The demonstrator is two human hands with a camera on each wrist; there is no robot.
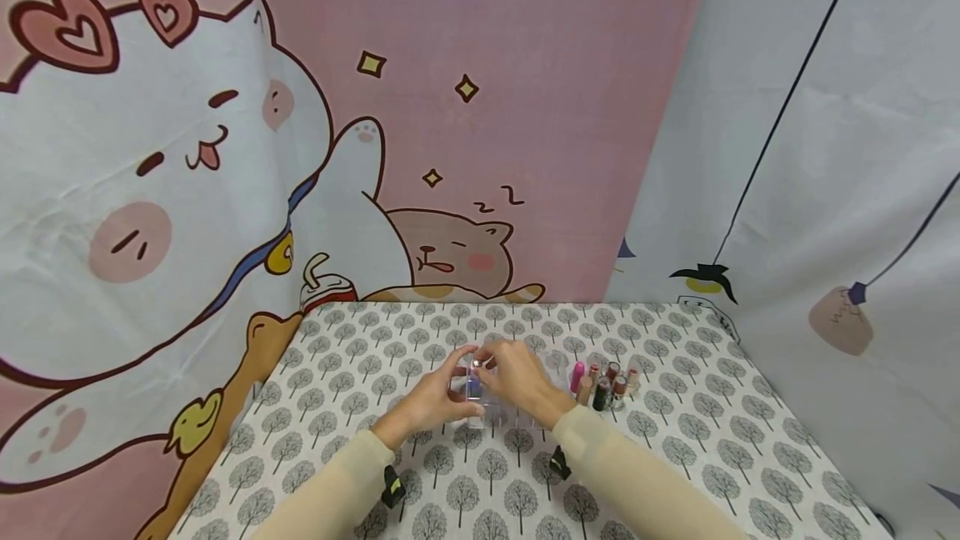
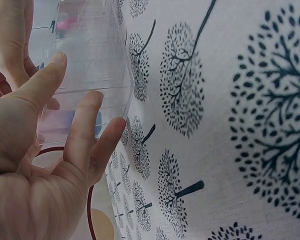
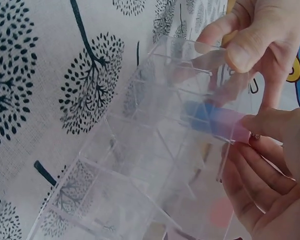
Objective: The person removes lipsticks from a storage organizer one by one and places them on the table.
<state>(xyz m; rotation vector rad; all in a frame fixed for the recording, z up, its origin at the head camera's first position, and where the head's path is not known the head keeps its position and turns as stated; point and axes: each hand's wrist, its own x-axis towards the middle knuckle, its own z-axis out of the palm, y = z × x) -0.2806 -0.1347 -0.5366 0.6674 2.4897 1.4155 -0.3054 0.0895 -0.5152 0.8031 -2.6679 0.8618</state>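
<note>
A clear plastic organizer point(image 3: 87, 159) with many compartments stands on the table in front of me. My left hand point(image 1: 435, 397) grips its left end, with thumb and fingers spread across opposite sides. At that same end my right hand point(image 1: 517, 373) reaches over the top, pinching a pink and blue lipstick tube point(image 3: 212, 120) between thumb and fingers. The blue part of the tube sits inside an end compartment, seen through the clear wall. In the left wrist view, the left fingertips point(image 2: 93, 97) rest against the organizer's side.
Several lipsticks point(image 1: 602, 394) stand grouped to the right of the organizer, one of them with a bright pink cap point(image 1: 577, 377). The table point(image 1: 675, 440) has a white cloth printed with grey trees. Behind it hangs a pink cartoon curtain point(image 1: 540, 107).
</note>
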